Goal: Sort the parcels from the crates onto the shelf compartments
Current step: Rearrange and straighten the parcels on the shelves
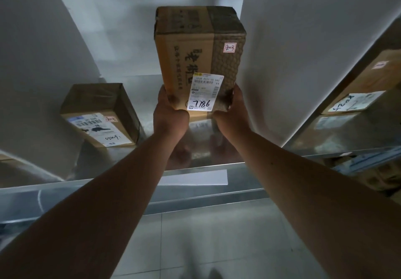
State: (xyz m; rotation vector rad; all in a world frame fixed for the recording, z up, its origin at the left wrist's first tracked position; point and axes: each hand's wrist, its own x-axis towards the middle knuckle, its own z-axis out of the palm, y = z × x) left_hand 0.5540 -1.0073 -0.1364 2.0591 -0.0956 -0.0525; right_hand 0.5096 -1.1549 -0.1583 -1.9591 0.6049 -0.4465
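While the left hand (168, 110) and right hand (234, 108) clasp the parcel (199, 57) by its near end, right of a stowed box (97, 114) on the shelf (143, 96), only its release seems left.

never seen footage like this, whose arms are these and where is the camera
There is no machine here: a person wears one camera on the head, looking forward and down, so the two bare arms are their own. The left hand and right hand grip the lower corners of a tall cardboard parcel, with 7786 handwritten on its label, inside a metal shelf compartment. A smaller parcel stands to its left. Beyond the white divider on the right, another parcel sits in the next compartment.
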